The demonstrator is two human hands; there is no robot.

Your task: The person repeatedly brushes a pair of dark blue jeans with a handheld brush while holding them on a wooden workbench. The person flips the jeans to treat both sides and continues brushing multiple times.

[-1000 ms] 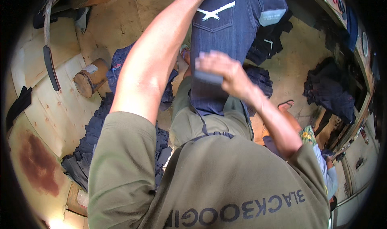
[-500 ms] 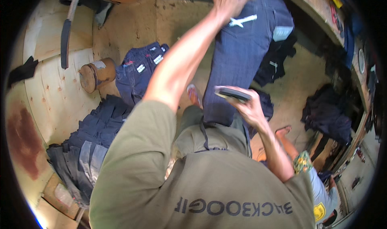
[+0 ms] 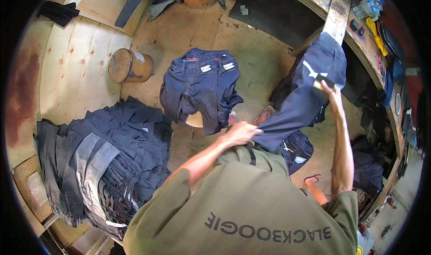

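Dark blue jeans [image 3: 298, 97] are drawn over the end of a narrow plank [image 3: 337, 19], their waist end farthest away and a white cross-shaped mark showing on them. At the near leg end, my left hand [image 3: 241, 133] is closed on the cloth; its fingertips are slightly blurred. My right hand [image 3: 331, 93] grips a flat dark block with a pale edge [image 3: 322, 82]. That block rests against the upper part of the jeans, beside the white mark, and its exact kind cannot be made out.
Blue jeans shorts [image 3: 200, 84] are draped over something in front of me. At left, dark trousers form a large stack [image 3: 121, 156]. A round brown drum [image 3: 130, 66] stands by the wooden wall. A workbench [image 3: 368, 44] with a plastic bottle [image 3: 368, 7] runs along the right.
My left hand has come back from the upper part of the jeans to the near leg end. My right hand has carried the block forward onto the jeans. The view has shifted.
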